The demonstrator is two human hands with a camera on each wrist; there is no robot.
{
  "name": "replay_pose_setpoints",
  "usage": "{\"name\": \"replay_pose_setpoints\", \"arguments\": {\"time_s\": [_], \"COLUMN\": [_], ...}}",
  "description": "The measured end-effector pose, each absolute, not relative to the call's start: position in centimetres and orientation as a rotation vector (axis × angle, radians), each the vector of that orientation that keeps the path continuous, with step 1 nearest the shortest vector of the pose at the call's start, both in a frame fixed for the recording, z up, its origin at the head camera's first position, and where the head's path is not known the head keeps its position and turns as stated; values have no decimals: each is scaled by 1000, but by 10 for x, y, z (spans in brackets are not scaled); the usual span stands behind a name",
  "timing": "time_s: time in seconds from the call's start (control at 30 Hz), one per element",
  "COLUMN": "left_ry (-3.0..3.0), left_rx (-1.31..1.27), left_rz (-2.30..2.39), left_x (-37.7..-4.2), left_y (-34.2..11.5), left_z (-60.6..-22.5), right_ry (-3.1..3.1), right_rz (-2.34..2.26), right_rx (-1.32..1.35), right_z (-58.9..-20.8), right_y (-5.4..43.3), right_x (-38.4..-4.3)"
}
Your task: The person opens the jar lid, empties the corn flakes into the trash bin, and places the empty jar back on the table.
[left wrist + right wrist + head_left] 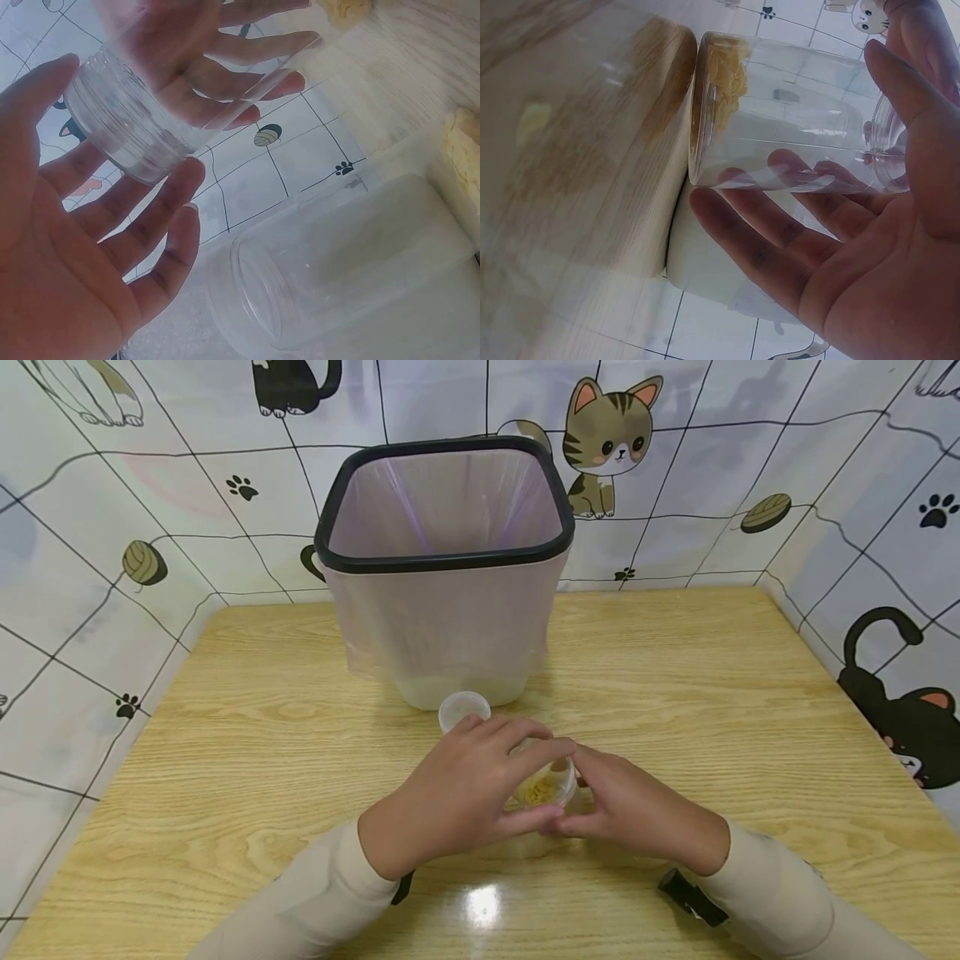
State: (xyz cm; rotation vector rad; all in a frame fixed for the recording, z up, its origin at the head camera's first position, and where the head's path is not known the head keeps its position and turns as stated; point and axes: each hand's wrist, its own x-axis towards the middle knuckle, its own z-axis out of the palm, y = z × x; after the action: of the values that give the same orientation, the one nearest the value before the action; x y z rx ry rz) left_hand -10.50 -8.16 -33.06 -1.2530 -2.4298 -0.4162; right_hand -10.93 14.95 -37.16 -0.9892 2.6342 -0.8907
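A clear jar [558,783] with crumpled yellow pieces [726,79] at its bottom stands upright on the table. My left hand [468,785] grips its top from the left, thumb and fingers around the ridged upper end [124,124]. From the right, my right hand [637,802] holds the same jar, its thumb near the top and its fingers along the side wall. A second clear jar [259,289] stands just beyond my left hand. Only its round top [465,708] shows in the head view; my left hand hides the rest.
A pale bin [442,627] with a black rim and a clear liner stands at the back of the wooden table [247,760], close behind the second jar. Cat-print sheets [720,468] wall the table at the back and both sides.
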Motion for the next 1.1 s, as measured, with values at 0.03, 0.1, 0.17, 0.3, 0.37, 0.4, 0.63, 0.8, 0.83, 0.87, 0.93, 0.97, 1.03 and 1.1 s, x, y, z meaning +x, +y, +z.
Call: {"name": "replay_pose_setpoints", "arguments": {"time_s": [0.03,0.1,0.17,0.3,0.37,0.4,0.63,0.8,0.83,0.87,0.93,0.97,1.03,1.1], "left_ry": [-2429,-2428,-2422,-2406,-2400,-2398,-2392,-2393,-2397,-2401,-2410,-2415,-2428,-2436], "left_rx": [-1252,-1249,-1246,-1244,-1244,-1244,-1241,-1223,-1221,-1221,-1229,-1234,-1249,-1267], "left_rz": [-414,-411,-406,-405,-407,-407,-409,-410,-412,-413,-417,-416,-415,-417], "left_x": [-105,-105,-105,-105,-105,-105,-106,-105,-105,-105,-105,-105,-105,-104], "left_y": [-82,-82,-82,-81,-81,-81,-81,-80,-80,-80,-80,-80,-80,-81], "left_z": [-331,-331,-331,-331,-331,-331,-332,-332,-332,-332,-331,-331,-331,-331], "right_ry": [2638,2644,2640,2642,2644,2648,2659,2667,2668,2667,2667,2670,2678,2680], "right_rz": [-889,-889,-901,-905,-903,-901,-874,-864,-867,-874,-883,-883,-873,-865], "right_rx": [-990,-991,-996,-1015,-1021,-1022,-992,-981,-983,-987,-993,-996,-998,-996], "right_z": [-372,-372,-373,-374,-374,-374,-373,-373,-373,-373,-373,-373,-374,-374], "right_y": [149,149,149,149,149,149,148,148,148,148,148,148,149,149], "right_x": [-109,-109,-109,-109,-110,-110,-109,-108,-108,-108,-108,-108,-108,-108]}}
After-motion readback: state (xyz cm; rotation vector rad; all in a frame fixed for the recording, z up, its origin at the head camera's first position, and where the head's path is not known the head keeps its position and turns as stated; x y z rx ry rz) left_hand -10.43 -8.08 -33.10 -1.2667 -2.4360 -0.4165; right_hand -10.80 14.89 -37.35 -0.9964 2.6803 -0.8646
